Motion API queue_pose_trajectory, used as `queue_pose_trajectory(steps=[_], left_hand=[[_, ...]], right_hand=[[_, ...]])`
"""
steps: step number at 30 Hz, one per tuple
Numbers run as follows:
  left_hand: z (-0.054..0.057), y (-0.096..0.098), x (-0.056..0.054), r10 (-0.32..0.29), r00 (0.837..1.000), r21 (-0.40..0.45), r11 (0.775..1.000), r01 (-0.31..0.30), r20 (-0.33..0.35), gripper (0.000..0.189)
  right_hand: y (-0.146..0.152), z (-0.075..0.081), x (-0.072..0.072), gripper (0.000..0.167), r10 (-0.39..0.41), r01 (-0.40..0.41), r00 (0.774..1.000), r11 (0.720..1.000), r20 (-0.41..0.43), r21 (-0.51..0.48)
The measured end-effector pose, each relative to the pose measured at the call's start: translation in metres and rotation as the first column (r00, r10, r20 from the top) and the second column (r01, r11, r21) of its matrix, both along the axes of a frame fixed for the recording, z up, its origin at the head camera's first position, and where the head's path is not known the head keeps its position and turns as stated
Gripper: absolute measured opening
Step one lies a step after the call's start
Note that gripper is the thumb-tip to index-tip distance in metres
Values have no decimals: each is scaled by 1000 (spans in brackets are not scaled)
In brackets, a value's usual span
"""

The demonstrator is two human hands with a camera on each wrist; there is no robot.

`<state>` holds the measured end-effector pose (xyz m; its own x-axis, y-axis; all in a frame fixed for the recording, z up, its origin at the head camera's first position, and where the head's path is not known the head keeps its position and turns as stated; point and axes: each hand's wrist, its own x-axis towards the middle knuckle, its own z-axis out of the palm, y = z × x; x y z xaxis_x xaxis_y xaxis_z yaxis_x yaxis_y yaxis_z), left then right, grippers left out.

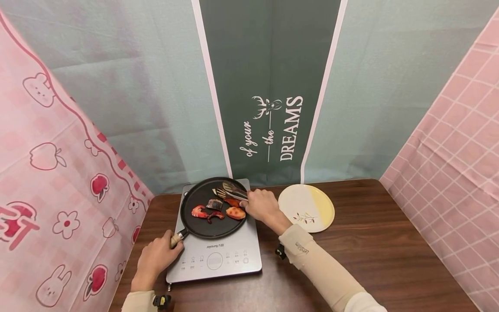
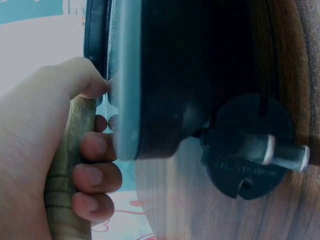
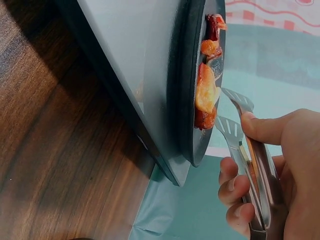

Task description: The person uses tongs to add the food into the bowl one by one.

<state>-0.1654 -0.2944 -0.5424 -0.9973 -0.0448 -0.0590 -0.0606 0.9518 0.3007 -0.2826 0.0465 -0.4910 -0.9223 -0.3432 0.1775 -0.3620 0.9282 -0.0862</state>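
Note:
My left hand [image 1: 159,256] grips the wooden handle [image 2: 64,202] of a flat black frying pan [image 1: 199,196], thumb along the top and fingers curled round it. In my right hand [image 1: 266,207] are metal tongs [image 3: 270,202] with slotted tips, held over the pan's right side. The tips stand apart close to the food, with nothing seen between them. On the pan lie a shrimp [image 1: 199,212], a grey fish piece [image 1: 214,204], a dark red curled piece [image 1: 215,215], a rounded orange-yellow piece [image 1: 235,212] and a red piece [image 1: 231,202] partly hidden by the tongs.
Beneath the pan is a silver induction cooker [image 1: 234,247] with a touch panel at its front. A white and yellow plate [image 1: 300,206] rests to the right on the brown wooden table [image 1: 362,242]. Fabric hangings [image 1: 163,108] enclose the back and both sides.

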Motion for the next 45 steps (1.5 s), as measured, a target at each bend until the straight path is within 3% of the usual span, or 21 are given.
queue_pose_trajectory(steps=[19,45], left_hand=[[1,1,2,10,1000,3,1000,-10,11,27],[2,2,1,11,1000,8,1000,-11,16,26]], right_hand=[[6,0,0,58,-36,36,998,999,49,-5],[48,1,6,63,-48,48,999,995,3,-92]])
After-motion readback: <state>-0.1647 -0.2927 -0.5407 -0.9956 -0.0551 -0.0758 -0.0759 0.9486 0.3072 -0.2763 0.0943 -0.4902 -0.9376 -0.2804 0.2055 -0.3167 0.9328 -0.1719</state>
